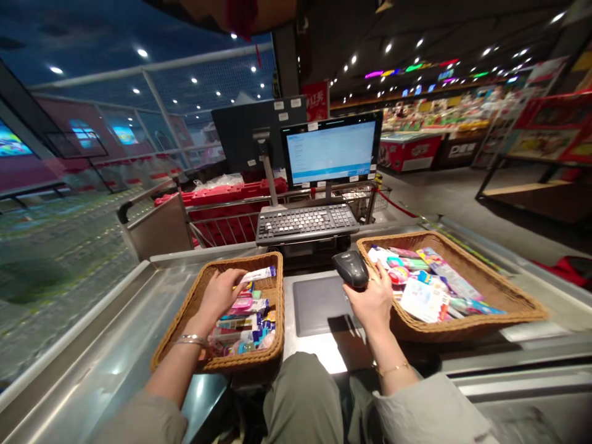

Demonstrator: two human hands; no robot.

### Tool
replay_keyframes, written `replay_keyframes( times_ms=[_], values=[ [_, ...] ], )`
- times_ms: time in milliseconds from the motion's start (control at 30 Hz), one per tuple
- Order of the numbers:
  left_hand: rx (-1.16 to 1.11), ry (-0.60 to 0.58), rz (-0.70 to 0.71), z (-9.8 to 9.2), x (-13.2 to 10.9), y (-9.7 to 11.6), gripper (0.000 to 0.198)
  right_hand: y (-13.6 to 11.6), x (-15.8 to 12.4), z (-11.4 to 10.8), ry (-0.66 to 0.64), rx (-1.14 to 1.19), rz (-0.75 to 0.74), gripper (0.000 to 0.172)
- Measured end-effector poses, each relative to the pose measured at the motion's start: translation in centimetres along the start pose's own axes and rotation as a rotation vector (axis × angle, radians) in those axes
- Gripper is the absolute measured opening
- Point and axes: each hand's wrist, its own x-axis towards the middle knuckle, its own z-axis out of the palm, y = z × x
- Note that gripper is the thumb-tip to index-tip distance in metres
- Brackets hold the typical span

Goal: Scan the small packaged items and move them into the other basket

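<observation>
1. Right grip point(367, 302) is closed around a black handheld barcode scanner point(351, 269), which it holds just beside the rim of the right wicker basket point(490, 277).
2. Left grip point(221, 293) is half-curled and rests on the packaged goods point(240, 320) in the left wicker basket point(280, 296), touching a white box point(259, 274). Whether it holds that box, I cannot tell.
3. Right basket is heaped with flat, bright retail packets point(423, 290).
4. Both baskets stand on a stainless steel table point(111, 351), on either side of a dark flat pad point(319, 305).
5. Beyond them sit a POS keyboard point(305, 223) and a lit monitor point(330, 151), with red shopping baskets point(222, 213) behind, in a wire cart.
</observation>
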Motion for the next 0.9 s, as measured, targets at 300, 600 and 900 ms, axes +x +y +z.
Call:
replay_keyframes(
  times_ms=[300,600,900],
  values=[
    [-0.033,0.282,0.185,1.1,3.4,6.9,0.023,0.1,0.1,-0.2,-0.026,-0.030,-0.039,0.052],
    [-0.022,0.369,0.203,2.3,5.5,12.6,0.026,-0.7,0.4,-1.1,-0.023,0.004,-0.196,0.060],
    [0.001,0.479,0.218,3.2,6.4,15.0,0.023,-1.0,0.2,-1.2,-0.043,-0.038,-0.326,0.024]
  ],
)
